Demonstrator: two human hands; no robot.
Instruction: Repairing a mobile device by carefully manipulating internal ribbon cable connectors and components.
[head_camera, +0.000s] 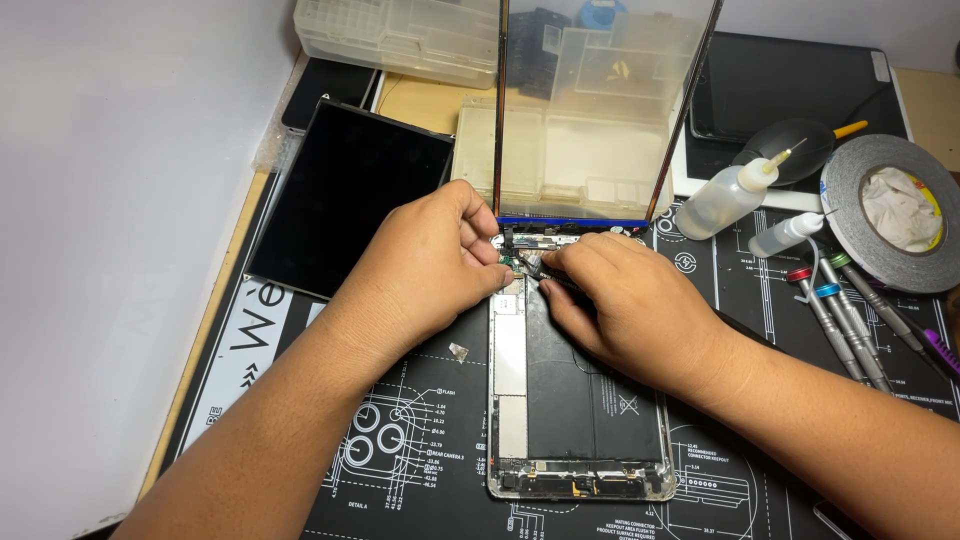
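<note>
At mat centre, opened tablet (580, 400), glass panel (600, 110) propped upright beyond. Left hand (430, 265) and right hand (615, 300) pinched shut at far-end connector (522, 262); grip contents unclear. Screen lifted already, cable apparently attached yet.

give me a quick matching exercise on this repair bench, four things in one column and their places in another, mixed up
Things:
1. black display panel
2. roll of tape
3. screwdrivers
4. left hand

Places:
A. far right of the bench, a crumpled cloth inside it
B. at the top end of the opened tablet, facing the right hand
C. lying flat to the left of the opened tablet
D. side by side on the mat, right of the tablet

Pairs: 1-C, 2-A, 3-D, 4-B
</note>
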